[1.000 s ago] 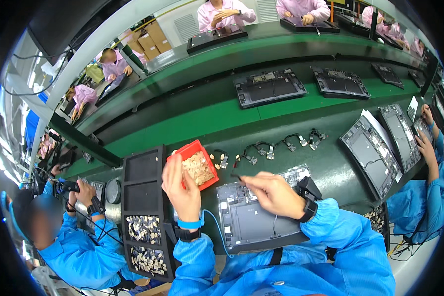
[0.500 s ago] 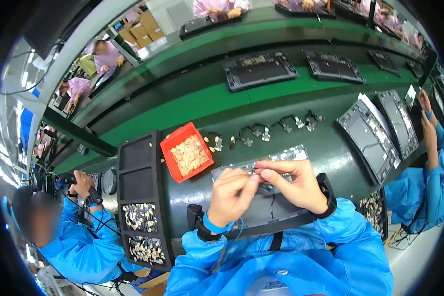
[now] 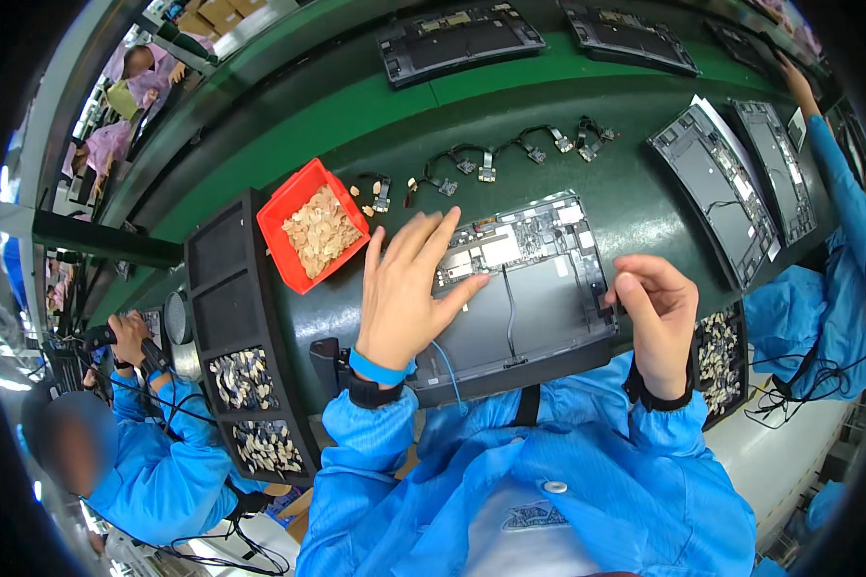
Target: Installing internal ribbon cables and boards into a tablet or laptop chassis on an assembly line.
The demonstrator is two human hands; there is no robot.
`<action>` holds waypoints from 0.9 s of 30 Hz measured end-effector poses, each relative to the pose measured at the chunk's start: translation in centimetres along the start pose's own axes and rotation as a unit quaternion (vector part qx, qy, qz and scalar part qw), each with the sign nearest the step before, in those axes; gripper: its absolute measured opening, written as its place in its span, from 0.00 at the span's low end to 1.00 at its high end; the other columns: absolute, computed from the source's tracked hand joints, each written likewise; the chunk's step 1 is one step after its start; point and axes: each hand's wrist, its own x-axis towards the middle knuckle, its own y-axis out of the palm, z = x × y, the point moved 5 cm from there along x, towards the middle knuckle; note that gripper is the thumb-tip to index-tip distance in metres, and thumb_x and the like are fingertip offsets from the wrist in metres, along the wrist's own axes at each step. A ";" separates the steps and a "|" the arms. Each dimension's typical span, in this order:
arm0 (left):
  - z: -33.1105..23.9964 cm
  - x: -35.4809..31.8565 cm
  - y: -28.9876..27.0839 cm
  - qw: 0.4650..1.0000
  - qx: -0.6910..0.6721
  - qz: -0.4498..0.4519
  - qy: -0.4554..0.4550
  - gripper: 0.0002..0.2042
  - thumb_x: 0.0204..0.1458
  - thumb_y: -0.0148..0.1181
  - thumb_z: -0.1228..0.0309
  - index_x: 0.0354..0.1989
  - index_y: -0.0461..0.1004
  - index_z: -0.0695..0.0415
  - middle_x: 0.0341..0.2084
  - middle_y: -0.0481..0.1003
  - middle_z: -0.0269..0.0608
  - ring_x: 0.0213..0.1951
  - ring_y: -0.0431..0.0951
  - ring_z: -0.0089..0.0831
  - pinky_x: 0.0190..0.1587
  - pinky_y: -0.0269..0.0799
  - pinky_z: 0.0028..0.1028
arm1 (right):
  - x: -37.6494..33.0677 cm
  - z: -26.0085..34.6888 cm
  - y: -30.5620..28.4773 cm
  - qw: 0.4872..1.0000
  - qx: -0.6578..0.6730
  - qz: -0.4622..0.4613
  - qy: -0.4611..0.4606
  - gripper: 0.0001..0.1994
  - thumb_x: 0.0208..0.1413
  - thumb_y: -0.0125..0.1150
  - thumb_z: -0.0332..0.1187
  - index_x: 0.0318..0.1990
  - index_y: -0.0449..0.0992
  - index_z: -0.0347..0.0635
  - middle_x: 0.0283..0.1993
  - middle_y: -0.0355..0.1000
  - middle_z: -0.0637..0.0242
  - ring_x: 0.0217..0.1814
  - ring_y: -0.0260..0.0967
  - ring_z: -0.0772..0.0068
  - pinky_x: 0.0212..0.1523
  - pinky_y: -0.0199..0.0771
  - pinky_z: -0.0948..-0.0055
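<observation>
An opened laptop base [image 3: 563,317] lies in front of me, its circuit board [image 3: 524,240] bare along the far side and a dark cable running down the middle. My left hand [image 3: 402,293] is open, fingers spread, over the left edge of the base, and its thumb reaches toward the board. A blue wrist strap with a thin cord circles that wrist. Beside the right edge of the base, my right hand [image 3: 656,313] is closed in a pinch. Something small and dark shows at its fingertips, too small to name.
A red bin [image 3: 277,236] of beige pieces stands left, beside a black compartment tray [image 3: 274,332]. Small connector boards with cables [image 3: 488,165] line the bench behind. More laptop bases [image 3: 712,197] lie right. Co-workers in blue sit at both sides.
My hands have parted from their pinch together above the laptop base: the left spread out at the left edge, the right moved to the right edge. The view has shifted, uncovering the board.
</observation>
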 end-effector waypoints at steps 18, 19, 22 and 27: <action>-4.2 -0.7 3.3 0.985 -0.097 0.079 0.115 0.20 0.48 0.69 0.64 0.53 0.80 0.46 0.58 0.72 0.43 0.55 0.75 0.41 0.49 0.71 0.38 | 1.9 -2.2 1.3 0.966 -0.253 0.026 0.049 0.07 0.60 0.69 0.26 0.39 0.83 0.28 0.27 0.81 0.65 0.28 0.75 0.84 0.31 0.73 0.82; -4.3 -0.6 3.4 0.985 -0.100 0.079 0.115 0.20 0.48 0.69 0.64 0.53 0.80 0.46 0.58 0.72 0.43 0.55 0.75 0.41 0.49 0.71 0.38 | 2.1 -2.3 1.4 0.965 -0.259 0.026 0.041 0.07 0.60 0.68 0.26 0.39 0.83 0.28 0.27 0.81 0.65 0.28 0.75 0.84 0.31 0.73 0.81; -4.3 -0.4 3.6 0.987 -0.099 0.073 0.099 0.20 0.46 0.70 0.64 0.50 0.81 0.46 0.57 0.74 0.40 0.53 0.76 0.40 0.45 0.72 0.37 | 2.7 -2.8 2.1 0.961 -0.272 0.027 0.030 0.06 0.59 0.68 0.26 0.38 0.84 0.29 0.28 0.81 0.65 0.27 0.75 0.84 0.30 0.73 0.80; -3.9 -0.7 3.1 0.989 -0.094 0.022 0.115 0.15 0.43 0.71 0.63 0.42 0.85 0.46 0.54 0.78 0.38 0.49 0.79 0.37 0.42 0.73 0.35 | 3.0 -3.0 2.6 0.952 -0.295 0.048 0.058 0.07 0.59 0.69 0.27 0.38 0.84 0.30 0.28 0.81 0.64 0.27 0.76 0.83 0.30 0.74 0.79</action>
